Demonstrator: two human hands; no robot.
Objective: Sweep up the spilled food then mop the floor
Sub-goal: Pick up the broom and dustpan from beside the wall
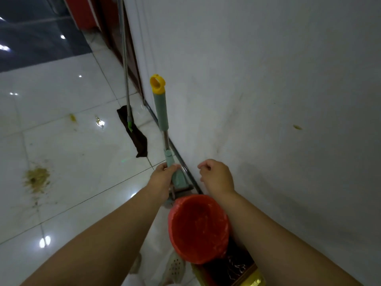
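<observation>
My left hand (162, 178) grips the lower green part of a long-handled tool (161, 108) with a green sleeve and yellow cap, which leans by the white wall. My right hand (216, 175) hovers beside it with loosely curled fingers, holding nothing. Spilled yellowish food (37, 179) lies on the white tiles at the left, with smaller bits (72, 117) farther off. A flat mop (134, 131) with a dark cloth head and metal pole leans against the wall farther along.
A red bin lined with a red bag (198, 228) stands below my hands by the wall. A yellow-edged dustpan (243, 273) sits behind it. The white wall (268, 79) fills the right. A food speck (297, 127) sticks to it.
</observation>
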